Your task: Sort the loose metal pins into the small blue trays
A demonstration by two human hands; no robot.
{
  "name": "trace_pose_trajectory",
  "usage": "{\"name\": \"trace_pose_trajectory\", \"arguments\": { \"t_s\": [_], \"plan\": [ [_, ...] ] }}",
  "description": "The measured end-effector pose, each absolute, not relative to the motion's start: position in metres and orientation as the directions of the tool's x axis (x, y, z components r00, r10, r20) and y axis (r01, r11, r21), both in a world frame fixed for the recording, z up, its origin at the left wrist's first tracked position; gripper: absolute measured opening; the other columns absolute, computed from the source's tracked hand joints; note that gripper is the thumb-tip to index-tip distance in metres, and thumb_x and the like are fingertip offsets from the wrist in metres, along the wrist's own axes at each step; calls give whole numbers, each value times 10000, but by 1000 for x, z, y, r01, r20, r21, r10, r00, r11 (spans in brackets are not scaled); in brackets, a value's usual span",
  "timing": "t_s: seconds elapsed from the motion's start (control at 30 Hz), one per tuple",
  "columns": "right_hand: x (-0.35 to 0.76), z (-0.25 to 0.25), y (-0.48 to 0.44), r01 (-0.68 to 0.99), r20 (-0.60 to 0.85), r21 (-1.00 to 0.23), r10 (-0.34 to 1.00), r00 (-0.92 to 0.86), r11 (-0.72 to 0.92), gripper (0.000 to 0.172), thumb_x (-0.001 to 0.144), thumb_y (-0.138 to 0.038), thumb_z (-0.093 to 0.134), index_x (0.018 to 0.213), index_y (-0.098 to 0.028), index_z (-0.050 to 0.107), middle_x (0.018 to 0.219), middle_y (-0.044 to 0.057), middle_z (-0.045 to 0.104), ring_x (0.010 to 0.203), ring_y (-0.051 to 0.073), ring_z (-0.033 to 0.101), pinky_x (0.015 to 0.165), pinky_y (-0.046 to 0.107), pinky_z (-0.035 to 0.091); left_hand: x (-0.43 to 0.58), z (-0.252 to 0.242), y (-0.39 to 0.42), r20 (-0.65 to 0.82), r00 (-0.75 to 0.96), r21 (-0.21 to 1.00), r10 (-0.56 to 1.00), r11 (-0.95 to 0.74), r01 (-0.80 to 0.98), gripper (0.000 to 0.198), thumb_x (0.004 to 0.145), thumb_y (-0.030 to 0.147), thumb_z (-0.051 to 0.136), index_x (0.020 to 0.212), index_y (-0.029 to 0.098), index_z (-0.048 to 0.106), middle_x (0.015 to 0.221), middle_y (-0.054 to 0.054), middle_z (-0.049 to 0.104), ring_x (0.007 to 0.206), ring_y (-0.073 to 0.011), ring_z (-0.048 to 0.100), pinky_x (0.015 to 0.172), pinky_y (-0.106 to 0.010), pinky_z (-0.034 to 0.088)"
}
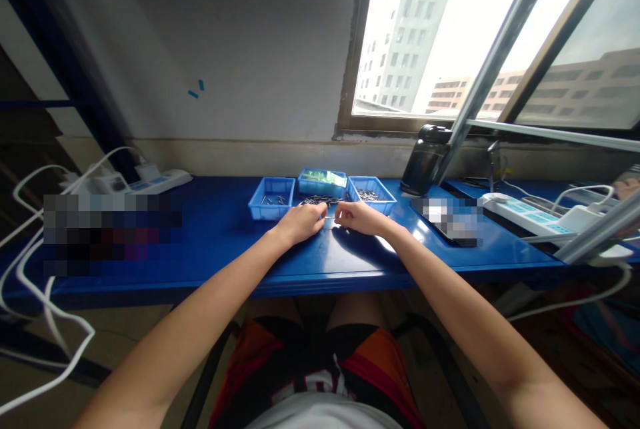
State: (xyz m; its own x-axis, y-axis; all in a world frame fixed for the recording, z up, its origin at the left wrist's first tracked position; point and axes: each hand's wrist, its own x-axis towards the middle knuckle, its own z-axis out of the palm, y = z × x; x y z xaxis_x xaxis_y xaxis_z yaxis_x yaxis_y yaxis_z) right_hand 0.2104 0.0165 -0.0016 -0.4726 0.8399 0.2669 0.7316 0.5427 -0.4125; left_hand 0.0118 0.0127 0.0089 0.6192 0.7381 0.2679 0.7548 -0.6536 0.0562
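Observation:
Over the blue table, my left hand (304,221) and my right hand (364,217) face each other with pinched fingertips. A small thin metal piece (330,218) spans the gap, one end at each hand; its exact kind is too small to make out. Just behind the hands lies a loose pile of dark, slim metal pieces (324,200), partly hidden by my fingers. To its left stands a blue bin (271,213) holding a few such pieces. Another blue bin (385,206), on the right, contains many more. Between them at the back, a third blue bin (306,174) holds a green-and-clear plastic packet (325,181).
A black flask-like container (426,159) stands by the window, with a phone-like flat object (453,226) before it. White power strips lie at the right (530,214) and left (165,180), trailing white cables (30,269). A metal post (493,49) slants upward at right.

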Motion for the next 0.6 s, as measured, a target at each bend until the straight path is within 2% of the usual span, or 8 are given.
{"name": "trace_pose_trajectory", "arguments": {
  "t_s": [0.4,0.5,0.6],
  "plan": [
    [210,1,13,701,257,-471,844,-471,535,246,837,-333,437,818,-167,617,616,6,626,531,96,513,549,207,377,12,9,10,264,585,34,767,-613,789,319,911,367,260,957,201,529,867,-76,650,831,-237,625,688,-307,461],
    [209,1,13,704,276,-451,836,-474,548,259,836,-360,446,821,-168,619,609,7,622,533,97,510,550,206,368,13,11,8,243,575,32,781,-599,800,331,917,361,244,976,194,522,869,-81,649,839,-234,625,703,-306,460],
    [207,2,13,721,377,-385,811,-447,576,249,831,-378,463,857,-180,611,609,0,606,528,92,490,549,201,347,14,12,7,237,576,30,782,-599,800,330,923,350,230,993,191,511,872,-77,650,838,-229,627,708,-303,460]
  ]
}}
